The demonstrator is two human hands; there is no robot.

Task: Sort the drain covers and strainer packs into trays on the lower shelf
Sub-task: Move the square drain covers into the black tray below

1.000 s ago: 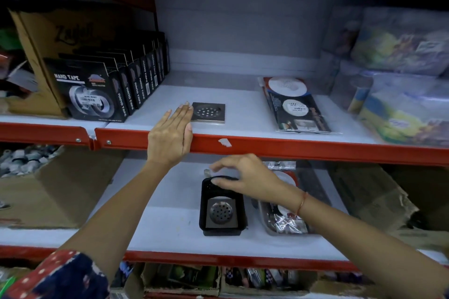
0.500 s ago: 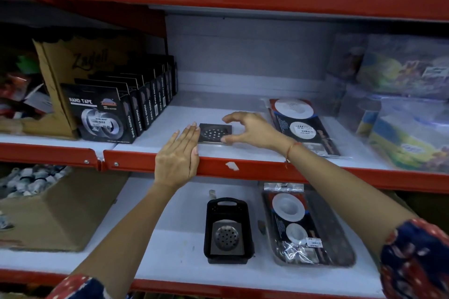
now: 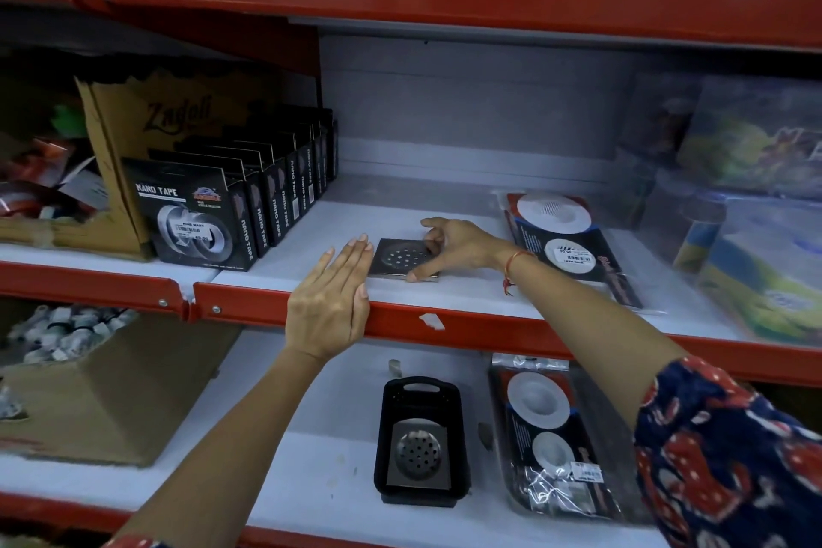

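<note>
A square metal drain cover (image 3: 402,256) lies flat on the upper shelf. My right hand (image 3: 456,242) pinches its right edge, thumb at the front corner and fingers on the back edge. My left hand (image 3: 331,303) rests flat on the red shelf lip, fingertips by the cover's left side. A strainer pack (image 3: 565,240) lies on the same shelf to the right. Below, a black tray (image 3: 462,445) holds another drain cover (image 3: 417,454), and a clear tray (image 3: 622,507) beside it holds a strainer pack (image 3: 545,427).
A row of black nano tape boxes (image 3: 200,222) and a cardboard box (image 3: 133,120) stand at upper left. Wrapped packs (image 3: 756,214) fill the upper shelf's right. A carton of small fittings (image 3: 89,374) sits on the lower shelf's left. The red shelf lip (image 3: 467,325) overhangs the trays.
My right hand rose from the black tray on the lower shelf to the upper shelf and closed on the drain cover's right edge. My left hand stayed on the lip.
</note>
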